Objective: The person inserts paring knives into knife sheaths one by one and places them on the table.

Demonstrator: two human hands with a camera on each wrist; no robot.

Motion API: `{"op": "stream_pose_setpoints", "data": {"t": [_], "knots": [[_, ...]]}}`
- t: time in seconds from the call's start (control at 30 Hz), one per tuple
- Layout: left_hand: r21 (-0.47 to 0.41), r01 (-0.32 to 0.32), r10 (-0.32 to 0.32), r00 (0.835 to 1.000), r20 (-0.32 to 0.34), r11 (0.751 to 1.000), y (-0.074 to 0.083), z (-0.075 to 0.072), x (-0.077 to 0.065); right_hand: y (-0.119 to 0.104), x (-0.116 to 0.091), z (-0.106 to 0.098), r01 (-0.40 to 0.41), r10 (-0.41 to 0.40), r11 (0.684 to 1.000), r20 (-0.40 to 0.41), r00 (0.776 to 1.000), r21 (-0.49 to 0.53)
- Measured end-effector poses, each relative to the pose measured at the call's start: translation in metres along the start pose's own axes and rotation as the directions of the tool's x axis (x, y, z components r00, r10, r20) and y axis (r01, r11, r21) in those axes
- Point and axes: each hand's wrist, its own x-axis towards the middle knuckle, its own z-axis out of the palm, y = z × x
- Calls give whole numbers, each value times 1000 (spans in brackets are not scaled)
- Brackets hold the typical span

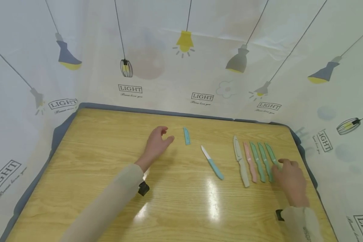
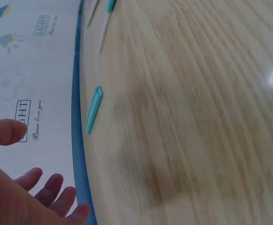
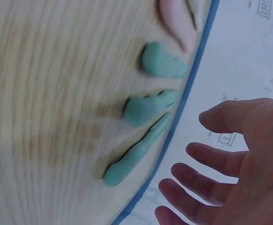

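My left hand (image 1: 158,144) hovers over the table with thumb and fingers apart, holding nothing. Just to its right lies a blue blade cover (image 1: 186,136), also seen as a teal strip in the left wrist view (image 2: 94,110). Farther right is a blue-handled paring knife (image 1: 212,163), its pale blade bare. My right hand (image 1: 290,179) is at the right end of a row of knives, its fingers spread in the right wrist view and overlapping the rightmost green knife (image 1: 271,152) in the head view. That knife's handle (image 3: 134,159) shows in full in the right wrist view.
Left of the green knives (image 1: 257,163) lie a pink knife (image 1: 249,163) and a larger white knife (image 1: 241,161), in sheaths. The wooden table (image 1: 93,168) has a blue-grey edge strip (image 1: 157,112). Lamp-printed sheeting (image 1: 175,80) rises around its back and sides.
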Motion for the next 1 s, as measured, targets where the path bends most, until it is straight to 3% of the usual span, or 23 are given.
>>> {"op": "stream_pose_setpoints", "data": {"t": [0.07, 0.17, 0.3, 0.77, 1.0], "knots": [[127, -12, 11, 1000, 2, 992, 3, 7, 7, -6, -4, 0, 27, -27, 1000, -40, 999, 7], [283, -14, 14, 1000, 1, 959, 8, 18, 16, -13, -9, 1, 65, -63, 998, -86, 994, 18], [418, -3, 6, 1000, -7, 909, 10, 31, 29, -18, -13, 2, 93, -90, 995, -105, 990, 27], [624, 50, -20, 998, -56, 780, 12, 70, 53, -45, -25, -4, 162, -158, 987, -118, 980, 19], [622, 72, -73, 997, -24, 780, 18, 84, 56, -49, -28, 0, 191, -186, 982, -159, 970, 11]]}}
